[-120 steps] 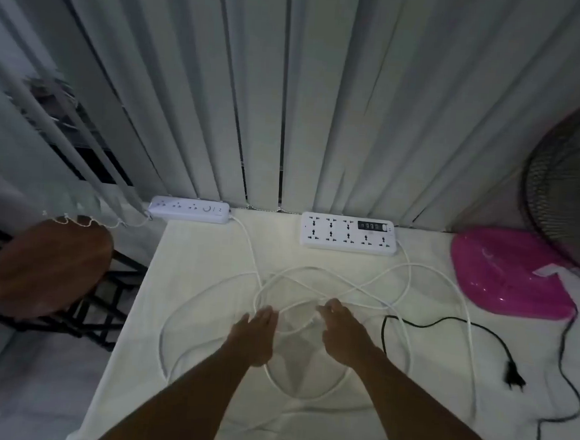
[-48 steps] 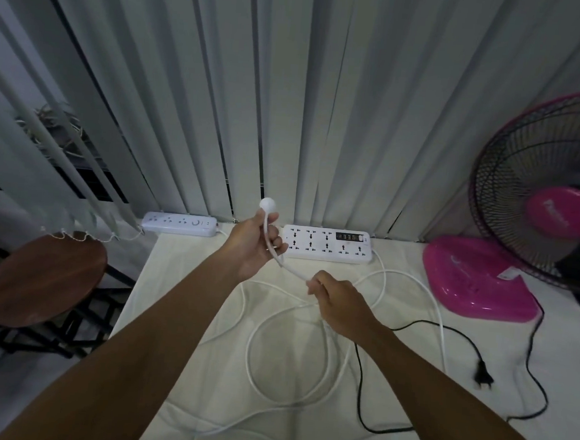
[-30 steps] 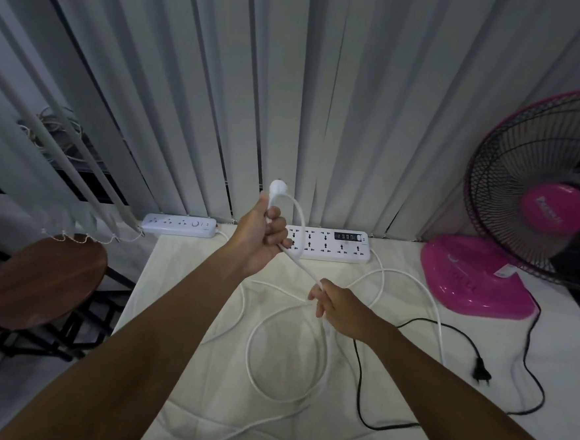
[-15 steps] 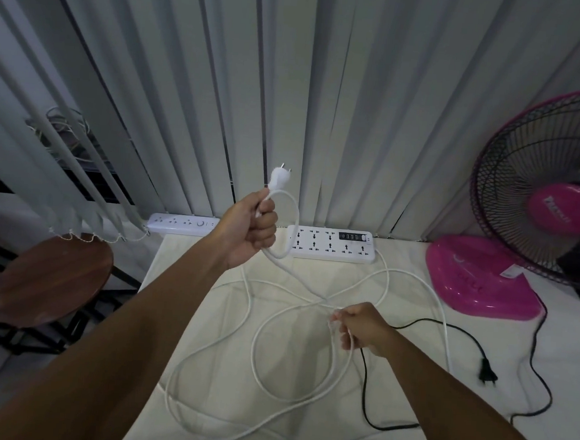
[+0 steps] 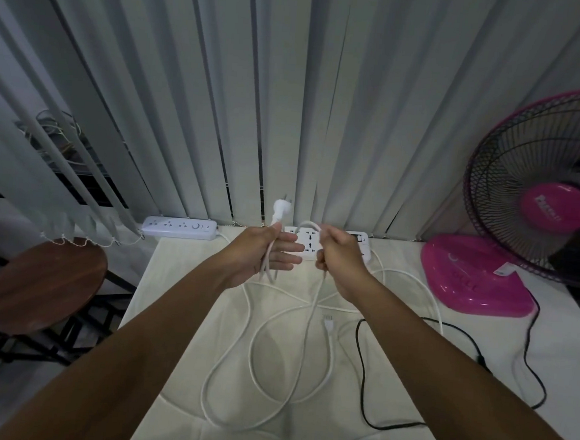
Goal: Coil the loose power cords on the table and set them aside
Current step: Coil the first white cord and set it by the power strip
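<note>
My left hand point(image 5: 262, 256) is raised over the table, holding a white power cord just below its white plug point(image 5: 278, 210), which points upward. Two strands of that cord run down through the palm. Close beside it, my right hand point(image 5: 340, 257) is closed on the same white cord point(image 5: 310, 310), lifting a bend of it above the knuckles. The remaining cord hangs down to several loose loops point(image 5: 238, 353) on the white table point(image 5: 176, 349). A second white plug point(image 5: 328, 323) lies flat among the loops. A black cord point(image 5: 361, 379) trails along the table at the right.
Two white power strips lie against the blinds: a narrow one point(image 5: 180, 228) at the back left and a wide one point(image 5: 309, 243) behind my hands. A pink fan point(image 5: 476, 281) stands at the right. A round wooden stool point(image 5: 42, 281) sits off the table's left edge.
My right hand has risen from the table, carrying a length of white cord up beside my left hand. The left hand still holds the plug end upright.
</note>
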`<state>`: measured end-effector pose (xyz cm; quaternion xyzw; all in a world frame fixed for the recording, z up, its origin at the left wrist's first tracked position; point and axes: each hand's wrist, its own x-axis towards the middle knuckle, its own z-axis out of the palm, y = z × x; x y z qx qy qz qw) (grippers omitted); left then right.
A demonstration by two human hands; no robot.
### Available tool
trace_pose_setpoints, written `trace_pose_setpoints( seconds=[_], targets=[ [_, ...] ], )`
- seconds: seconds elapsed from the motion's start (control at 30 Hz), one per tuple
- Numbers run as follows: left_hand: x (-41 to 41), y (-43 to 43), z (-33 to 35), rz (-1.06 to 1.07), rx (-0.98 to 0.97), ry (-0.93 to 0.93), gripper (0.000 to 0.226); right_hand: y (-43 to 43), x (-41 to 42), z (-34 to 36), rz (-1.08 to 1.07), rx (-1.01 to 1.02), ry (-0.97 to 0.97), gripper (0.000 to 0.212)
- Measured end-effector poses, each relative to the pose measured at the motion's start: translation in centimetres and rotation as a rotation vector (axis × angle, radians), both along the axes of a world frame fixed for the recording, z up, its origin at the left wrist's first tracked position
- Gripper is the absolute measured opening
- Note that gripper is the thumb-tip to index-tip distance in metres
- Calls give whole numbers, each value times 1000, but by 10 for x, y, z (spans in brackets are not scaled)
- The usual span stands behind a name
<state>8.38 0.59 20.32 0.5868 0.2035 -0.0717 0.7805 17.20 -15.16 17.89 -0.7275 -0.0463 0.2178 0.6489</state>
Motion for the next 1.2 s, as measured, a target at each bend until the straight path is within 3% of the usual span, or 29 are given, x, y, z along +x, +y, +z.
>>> trace_pose_setpoints(
  seconds=[0.13, 0.3, 0.47, 0.57, 0.73, 0.83, 1.03, 1.1, 1.2],
  targets=[
    [4, -8, -4, 43, -113, -19, 50, 15, -27, 9, 131, -117, -386, 20],
    [8, -10, 0, 239, -269, -13, 42, 19, -57, 1, 58, 104, -314, 12],
    [13, -1, 0, 330, -298, -95, 36, 1, -76, -42, 126, -75, -362, 25],
    [10, -3, 2, 246, -282, -77, 42, 0, -78, -49, 111, -127, -411, 37],
    [10, -8, 9, 247, -329, -114, 40, 9, -73, -42, 189, -119, -432, 37],
    [12, -5, 18, 289, -329, -121, 37, -4, -69, -58, 318, -216, -493, 32],
    [13, 24, 44, 293, -534, -231, 39, -58, -61, -127, 545, -595, -220, 25],
    [10, 33, 49, 230, -518, -243, 40, -71, -60, -138, 505, -644, -99, 28],
    [6, 37, 51, 136, -473, -215, 39, -75, -54, -138, 350, -557, 36, 29]
  ],
)
